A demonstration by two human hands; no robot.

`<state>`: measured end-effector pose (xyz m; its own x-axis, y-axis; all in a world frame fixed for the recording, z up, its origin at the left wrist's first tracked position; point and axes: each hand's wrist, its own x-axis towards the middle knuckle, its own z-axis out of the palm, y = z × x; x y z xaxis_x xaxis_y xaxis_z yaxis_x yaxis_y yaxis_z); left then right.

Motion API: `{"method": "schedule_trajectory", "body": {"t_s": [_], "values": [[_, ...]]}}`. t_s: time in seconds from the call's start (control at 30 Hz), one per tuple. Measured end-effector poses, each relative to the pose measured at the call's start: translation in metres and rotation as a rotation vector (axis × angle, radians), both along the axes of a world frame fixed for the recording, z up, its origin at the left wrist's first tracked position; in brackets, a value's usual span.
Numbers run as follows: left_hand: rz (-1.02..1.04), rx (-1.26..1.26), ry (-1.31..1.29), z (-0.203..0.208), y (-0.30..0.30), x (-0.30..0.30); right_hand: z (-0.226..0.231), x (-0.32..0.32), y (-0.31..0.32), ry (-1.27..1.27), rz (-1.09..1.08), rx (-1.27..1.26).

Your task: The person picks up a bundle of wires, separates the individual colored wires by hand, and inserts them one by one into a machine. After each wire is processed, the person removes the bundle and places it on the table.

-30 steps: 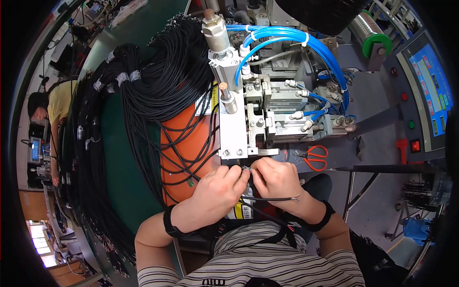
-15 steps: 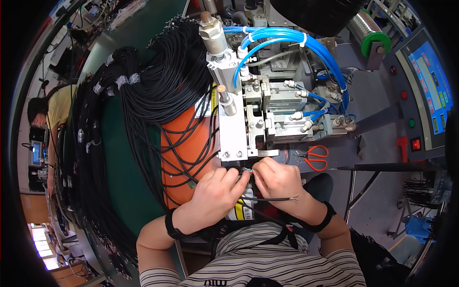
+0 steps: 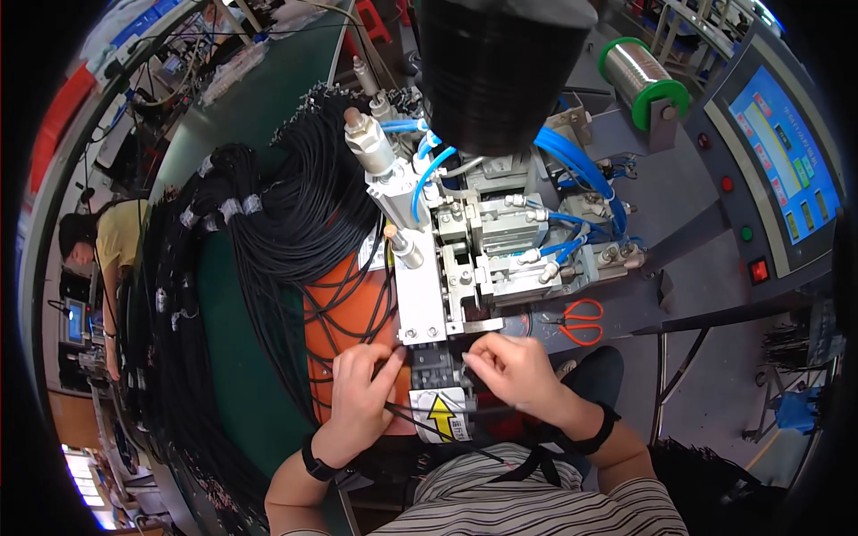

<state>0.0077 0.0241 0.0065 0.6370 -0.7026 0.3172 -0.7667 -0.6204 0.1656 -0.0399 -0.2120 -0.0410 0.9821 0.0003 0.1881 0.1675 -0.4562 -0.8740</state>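
Observation:
In front of the machine's white press block (image 3: 420, 299), my left hand (image 3: 357, 393) is closed, thumb against the fingers, around a black cable (image 3: 429, 409). The cable comes out beside the palm and runs right across a plate with a yellow arrow (image 3: 441, 413). Just right of the dark metal fixture (image 3: 433, 364), my right hand (image 3: 517, 371) has thumb and fingers pinched together. Whatever may be between those fingertips is too small to make out. More black cables come down to my left fingers over the orange surface (image 3: 335, 330).
A big bundle of black cables (image 3: 295, 188) lies left on the green table (image 3: 219, 295). Right of the machine are orange-handled scissors (image 3: 583, 322), a wire spool (image 3: 639, 76) and a control screen (image 3: 782, 147). A black cylinder (image 3: 500, 71) hangs overhead. Another person (image 3: 116, 241) sits far left.
My hands were close together at a cable end with coloured wires; now they are apart, the left further left. The arrow plate and fixture are uncovered. The whole view has shifted.

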Motion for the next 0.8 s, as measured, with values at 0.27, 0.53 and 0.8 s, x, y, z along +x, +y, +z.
{"method": "schedule_trajectory", "body": {"t_s": [0.27, 0.53, 0.8], "values": [[0.02, -0.106, 0.273, -0.013, 0.012, -0.016, 0.027, -0.021, 0.002, 0.339, 0.431, 0.699], [0.1, -0.185, 0.411, 0.005, -0.003, -0.011, 0.012, -0.021, 0.002, 0.137, 0.221, 0.722], [-0.188, -0.424, 0.427, -0.004, -0.022, -0.017, 0.022, -0.017, 0.011, 0.413, 0.089, 1.202]]}}
